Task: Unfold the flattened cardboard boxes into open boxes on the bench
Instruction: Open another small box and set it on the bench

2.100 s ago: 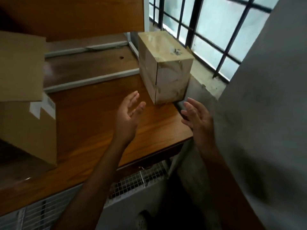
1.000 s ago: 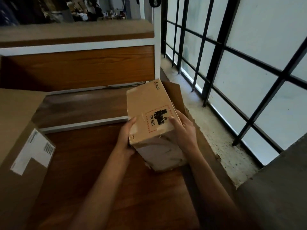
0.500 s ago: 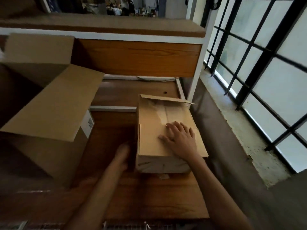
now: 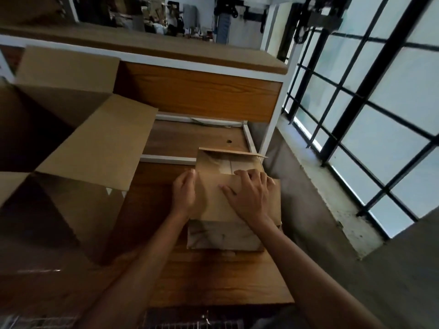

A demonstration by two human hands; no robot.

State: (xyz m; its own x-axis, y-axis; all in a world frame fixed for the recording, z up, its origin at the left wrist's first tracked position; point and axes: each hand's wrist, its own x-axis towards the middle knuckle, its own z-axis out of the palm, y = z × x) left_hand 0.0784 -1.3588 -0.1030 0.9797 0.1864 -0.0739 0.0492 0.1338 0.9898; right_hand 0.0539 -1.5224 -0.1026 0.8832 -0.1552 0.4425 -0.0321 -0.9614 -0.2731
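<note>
A small cardboard box (image 4: pixel 223 236) stands on the wooden bench (image 4: pixel 213 279) near its right end. Its near top flap lies across the top and the far flap stands slightly raised, leaving a gap into the inside at the back. My right hand (image 4: pixel 249 198) rests flat on the near flap with fingers spread. My left hand (image 4: pixel 184 193) holds the box's left upper edge, thumb at the flap's corner. A large open cardboard box (image 4: pixel 71 186) stands to the left, its flaps spread outward.
A raised wooden shelf with a white metal frame (image 4: pixel 202 100) runs behind the bench. A grey ledge and a barred window (image 4: pixel 356 115) lie to the right. Wire mesh (image 4: pixel 190 324) shows below the bench's front edge.
My left hand rose from beside the box to grip its left upper edge. My right hand stays on the near flap. The view has shifted a little.
</note>
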